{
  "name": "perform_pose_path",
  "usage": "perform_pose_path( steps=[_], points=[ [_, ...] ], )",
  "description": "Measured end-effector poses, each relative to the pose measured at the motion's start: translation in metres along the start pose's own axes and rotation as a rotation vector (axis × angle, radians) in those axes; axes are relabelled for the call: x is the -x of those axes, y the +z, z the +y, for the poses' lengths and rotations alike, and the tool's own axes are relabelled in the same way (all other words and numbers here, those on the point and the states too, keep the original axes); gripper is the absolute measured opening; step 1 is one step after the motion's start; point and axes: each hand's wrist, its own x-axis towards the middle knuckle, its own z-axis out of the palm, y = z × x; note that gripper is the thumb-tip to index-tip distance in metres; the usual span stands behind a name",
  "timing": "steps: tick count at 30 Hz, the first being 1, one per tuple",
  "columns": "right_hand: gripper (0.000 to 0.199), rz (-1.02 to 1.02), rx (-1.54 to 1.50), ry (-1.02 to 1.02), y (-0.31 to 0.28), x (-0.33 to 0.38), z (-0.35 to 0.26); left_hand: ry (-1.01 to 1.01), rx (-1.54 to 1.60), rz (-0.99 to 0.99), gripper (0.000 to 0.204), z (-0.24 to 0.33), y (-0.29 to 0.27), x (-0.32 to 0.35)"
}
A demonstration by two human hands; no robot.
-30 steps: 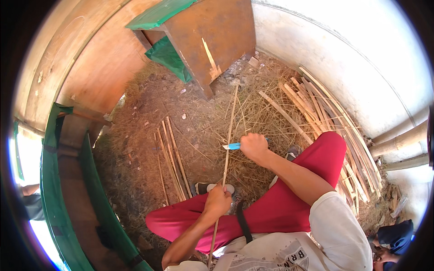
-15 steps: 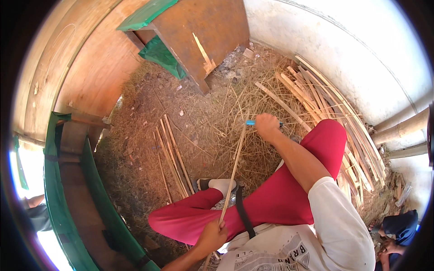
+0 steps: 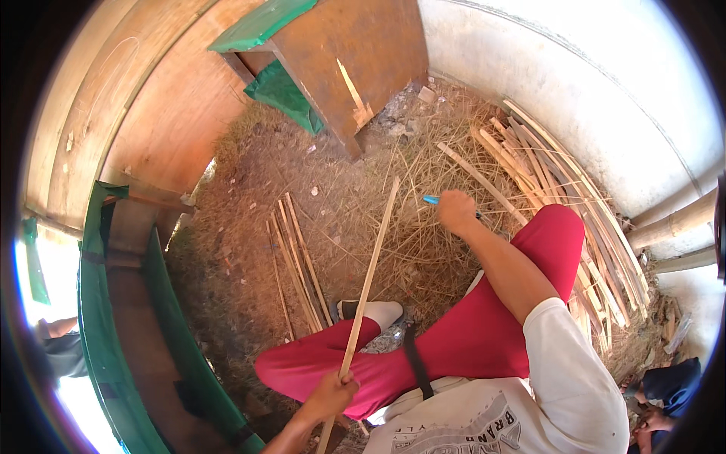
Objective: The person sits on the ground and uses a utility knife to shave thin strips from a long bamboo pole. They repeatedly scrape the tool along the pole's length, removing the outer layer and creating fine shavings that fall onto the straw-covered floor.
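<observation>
I sit on the ground in red trousers (image 3: 484,340) with my legs crossed. My left hand (image 3: 330,396) grips the near end of a long thin bamboo strip (image 3: 369,280) that slants up and away from me over the straw. My right hand (image 3: 457,211) is stretched out past my right knee and is closed around a knife with a blue handle (image 3: 432,200). The knife is off the strip, to its right.
Split bamboo strips lie in a small bunch (image 3: 295,265) on the left and in a big heap (image 3: 575,204) along the white wall on the right. A brown wooden box (image 3: 355,53) with green cloth stands ahead. A green-edged bench (image 3: 128,318) is at my left.
My left hand has pulled the strip back toward my body. My right hand with the knife has come off the strip and swung out to the right.
</observation>
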Motion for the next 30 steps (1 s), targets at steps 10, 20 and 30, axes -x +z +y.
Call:
perform_pose_path(
  steps=[10,20,30],
  points=[
    [0.013,0.029,-0.199,-0.361,-0.050,0.079,-0.066,0.249,-0.013,0.147,0.019,0.070,0.022,-0.096],
    [0.013,-0.066,-0.128,-0.451,-0.047,0.094,-0.067,0.454,-0.241,0.436,0.017,0.080,0.036,-0.153],
    [0.017,0.047,-0.074,-0.413,-0.028,0.080,-0.066,0.359,-0.295,0.466,0.022,0.093,0.048,-0.144]
  ],
)
